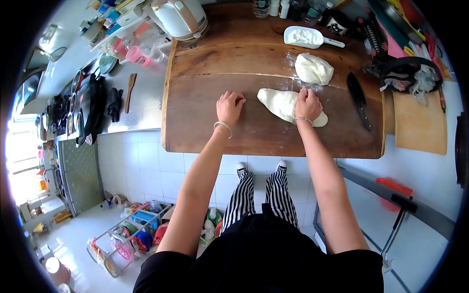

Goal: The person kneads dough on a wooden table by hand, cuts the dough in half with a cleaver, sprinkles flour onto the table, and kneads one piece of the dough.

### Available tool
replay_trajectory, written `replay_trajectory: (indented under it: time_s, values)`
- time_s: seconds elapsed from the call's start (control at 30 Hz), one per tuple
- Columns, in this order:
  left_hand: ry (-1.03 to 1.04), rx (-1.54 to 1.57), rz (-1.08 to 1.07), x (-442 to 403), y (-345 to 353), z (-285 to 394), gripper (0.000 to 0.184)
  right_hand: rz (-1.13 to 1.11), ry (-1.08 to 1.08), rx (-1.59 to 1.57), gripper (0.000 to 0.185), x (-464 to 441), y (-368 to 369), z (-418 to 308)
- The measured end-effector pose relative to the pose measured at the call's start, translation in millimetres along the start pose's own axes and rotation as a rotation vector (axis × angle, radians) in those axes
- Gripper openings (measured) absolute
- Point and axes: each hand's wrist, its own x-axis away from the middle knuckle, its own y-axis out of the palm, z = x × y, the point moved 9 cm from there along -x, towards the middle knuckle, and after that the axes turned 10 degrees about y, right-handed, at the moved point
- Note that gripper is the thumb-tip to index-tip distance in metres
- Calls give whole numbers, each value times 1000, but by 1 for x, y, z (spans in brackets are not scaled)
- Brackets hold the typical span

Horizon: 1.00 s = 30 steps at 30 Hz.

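Note:
A long piece of white dough (277,103) lies on the wooden board (205,132). My right hand (309,102) is closed on the right part of it, fingers curled and knuckles up, hiding some of the dough beneath. My left hand (230,107) rests on the board to the left, apart from the dough, with its fingers curled in and nothing showing in them. Just behind the right hand sits a rounder lump of dough (314,69), with flour scattered around it.
A white scoop of flour (304,36) lies behind the dough. To the right are a black knife (359,100) and a small cutting board (421,122). A kettle (180,19) stands at the back left, with a wooden spatula (130,93) on the counter.

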Motion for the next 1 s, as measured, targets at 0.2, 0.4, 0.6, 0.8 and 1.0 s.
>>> replay_trajectory:
  time_s: [0.2,0.4,0.6,0.8,1.0]
  values:
    - [49,-205,113,1,-5,14,9,-91,53,-65,33,-8,9,8]
    - [-62,308,-12,75,16,83,7,-589,642,-1703,20,-18,18,64]
    - [-33,634,-407,165,168,263,10,-722,734,-1589,14,36,-84,145]
    - [238,471,-673,163,315,398,16,-559,625,-1429,15,9,-166,277]
    - [418,575,-407,153,269,402,20,-635,532,-1153,17,-1,-148,284]
